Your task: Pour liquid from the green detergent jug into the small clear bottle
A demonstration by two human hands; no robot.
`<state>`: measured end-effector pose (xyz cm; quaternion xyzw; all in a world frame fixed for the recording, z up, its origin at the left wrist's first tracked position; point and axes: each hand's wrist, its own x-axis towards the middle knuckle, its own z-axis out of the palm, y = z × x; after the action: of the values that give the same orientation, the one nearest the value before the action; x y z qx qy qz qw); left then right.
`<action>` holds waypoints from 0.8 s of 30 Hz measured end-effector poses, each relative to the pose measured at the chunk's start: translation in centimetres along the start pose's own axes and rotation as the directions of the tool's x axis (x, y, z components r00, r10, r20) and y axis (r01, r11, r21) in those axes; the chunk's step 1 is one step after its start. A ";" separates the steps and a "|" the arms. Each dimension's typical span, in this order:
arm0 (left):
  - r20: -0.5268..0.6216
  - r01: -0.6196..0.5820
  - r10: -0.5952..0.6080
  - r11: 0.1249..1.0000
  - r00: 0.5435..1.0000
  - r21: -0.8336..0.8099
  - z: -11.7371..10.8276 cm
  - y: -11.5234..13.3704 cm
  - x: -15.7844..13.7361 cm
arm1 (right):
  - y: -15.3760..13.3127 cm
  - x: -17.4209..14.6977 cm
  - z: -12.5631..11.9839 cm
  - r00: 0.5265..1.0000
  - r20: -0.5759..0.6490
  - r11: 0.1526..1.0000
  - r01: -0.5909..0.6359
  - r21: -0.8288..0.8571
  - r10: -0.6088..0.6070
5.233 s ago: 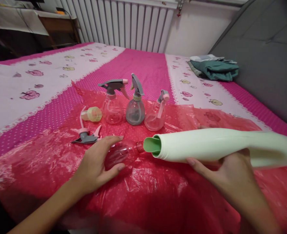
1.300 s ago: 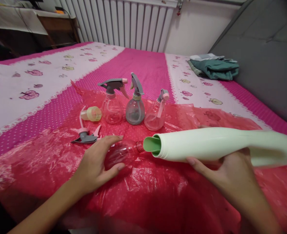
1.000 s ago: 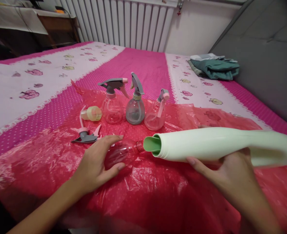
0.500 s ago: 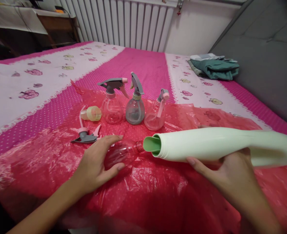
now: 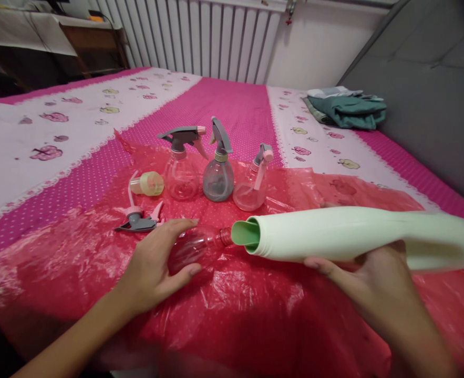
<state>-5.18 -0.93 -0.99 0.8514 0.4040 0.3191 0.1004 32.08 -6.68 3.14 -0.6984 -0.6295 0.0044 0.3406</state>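
My left hand (image 5: 153,265) is wrapped round a clear bottle (image 5: 197,242) with no spray head on it, lying tilted with its neck to the right. A large pale green jug (image 5: 326,231) lies sideways in my right hand (image 5: 375,286), which grips it from below. The jug's green spout (image 5: 244,233) meets the clear bottle's mouth or sits right at it. No flow of liquid can be made out. Just beyond my left hand lies a grey and pink spray head (image 5: 139,223) with its tube sticking up.
Three spray bottles with heads on, one pink-collared (image 5: 182,176), one grey-tinted (image 5: 218,184) and one pink-triggered (image 5: 251,193), stand behind. A yellowish cap (image 5: 152,184) lies left of them. Red plastic sheeting (image 5: 255,315) covers part of the bed; folded clothes (image 5: 348,110) lie back right.
My right thumb has shifted slightly to the right along the jug. Otherwise the jug, the clear bottle and my left hand look unmoved.
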 end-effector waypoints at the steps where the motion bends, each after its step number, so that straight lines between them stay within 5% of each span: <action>1: -0.001 0.003 -0.003 1.000 1.000 -0.002 0.0 0.0 0.0 | 0.0 0.0 0.0 1.000 0.002 1.000 -0.008 0.009 0.008; 9: -0.005 0.010 -0.010 1.000 1.000 -0.008 -0.1 0.1 0.0 | 0.0 -0.2 -0.3 0.996 0.022 0.991 -0.087 0.099 0.086; 24: -0.002 -0.012 0.012 1.000 1.000 0.002 0.0 -0.1 -0.4 | -0.7 -0.9 -0.9 0.993 -0.067 0.995 0.097 -0.028 -0.098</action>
<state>-5.38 -1.18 -1.25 0.8535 0.3994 0.3201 0.0974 31.65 -7.94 3.74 -0.6707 -0.6508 -0.0439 0.3530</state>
